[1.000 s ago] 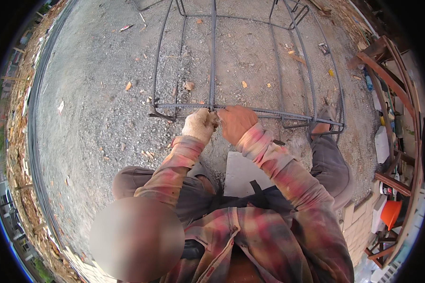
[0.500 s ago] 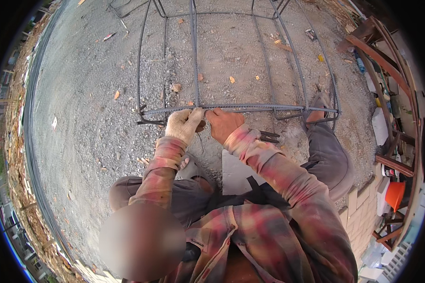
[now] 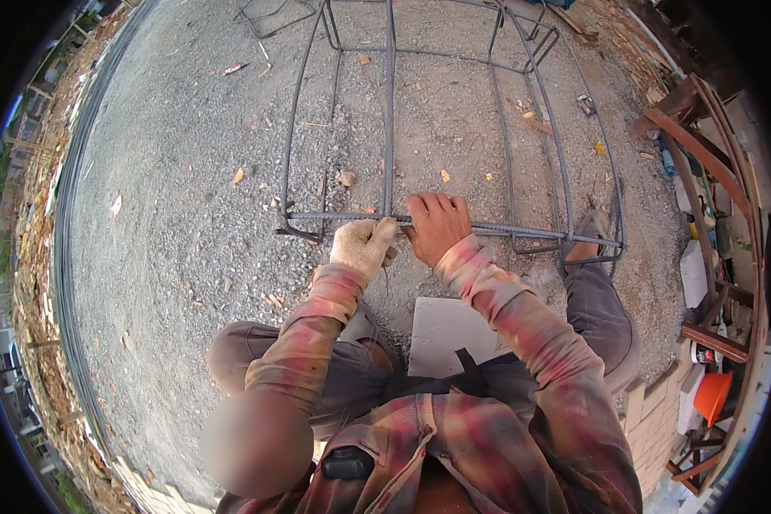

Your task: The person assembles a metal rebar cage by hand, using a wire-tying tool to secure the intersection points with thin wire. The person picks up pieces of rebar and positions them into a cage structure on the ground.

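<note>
A cage of steel rebar (image 3: 390, 128) stretches away from me over the gravel. At its near end a ribbed crossbar (image 3: 499, 230) runs left to right. My left hand (image 3: 362, 246), in a pale knit glove, is closed in a pinch where a lengthwise bar meets this crossbar. A thin wire (image 3: 387, 279) hangs just under its fingertips; their grip on it is partly hidden. Right beside it, my bare right hand (image 3: 439, 227) has its fingers bent over the crossbar, gripping it. The thumb side faces the glove.
A pale flat block (image 3: 450, 338) lies between my legs. My right foot (image 3: 589, 240) is by the cage's near right corner. Long bars (image 3: 70, 248) lie along the left. On the right stand a brown frame (image 3: 715, 158) and an orange bucket (image 3: 713, 398).
My right hand has gone from a pinch beside the glove to fingers laid over the crossbar. My left hand stays at the joint. The dark tool handles near my right forearm no longer show.
</note>
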A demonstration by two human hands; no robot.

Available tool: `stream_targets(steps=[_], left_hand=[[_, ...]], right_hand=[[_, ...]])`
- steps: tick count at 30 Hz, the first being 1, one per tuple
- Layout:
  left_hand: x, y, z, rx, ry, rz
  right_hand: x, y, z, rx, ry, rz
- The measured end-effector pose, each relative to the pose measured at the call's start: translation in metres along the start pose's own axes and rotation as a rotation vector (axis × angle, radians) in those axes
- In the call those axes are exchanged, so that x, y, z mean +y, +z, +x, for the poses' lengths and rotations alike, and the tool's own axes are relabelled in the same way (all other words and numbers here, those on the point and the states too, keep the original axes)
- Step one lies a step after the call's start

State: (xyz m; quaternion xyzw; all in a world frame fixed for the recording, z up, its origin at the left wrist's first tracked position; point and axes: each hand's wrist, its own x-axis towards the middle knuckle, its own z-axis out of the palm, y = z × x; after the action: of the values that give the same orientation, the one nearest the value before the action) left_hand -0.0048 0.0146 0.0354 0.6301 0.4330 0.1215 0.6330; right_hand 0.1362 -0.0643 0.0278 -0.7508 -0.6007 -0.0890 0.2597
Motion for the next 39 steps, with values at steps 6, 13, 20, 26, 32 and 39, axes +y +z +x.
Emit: stream_targets(steps=[6,13,20,26,32,39], left_hand=[[-0.007,-0.005,-0.002,0.044,-0.019,-0.011],[0.001,-0.001,-0.004,0.060,-0.053,0.009],[0.008,-0.004,-0.007,0.050,-0.083,0.147],[0.020,-0.004,-0.016,0.195,0.042,0.427],[0.032,-0.009,-0.016,0.116,-0.033,0.361],[0.018,-0.008,-0.016,0.091,-0.061,0.356]], right_hand=[[0.006,0.008,0.048,-0.720,-0.178,-0.044],[0.051,0.022,0.082,-1.177,0.044,0.609],[0.031,0.029,0.075,-0.766,0.005,0.391],[0.025,0.020,0.089,-0.966,0.284,0.397],[0.016,0.012,0.109,-1.062,0.442,0.355],[-0.001,0.016,0.095,-0.947,0.367,0.080]])
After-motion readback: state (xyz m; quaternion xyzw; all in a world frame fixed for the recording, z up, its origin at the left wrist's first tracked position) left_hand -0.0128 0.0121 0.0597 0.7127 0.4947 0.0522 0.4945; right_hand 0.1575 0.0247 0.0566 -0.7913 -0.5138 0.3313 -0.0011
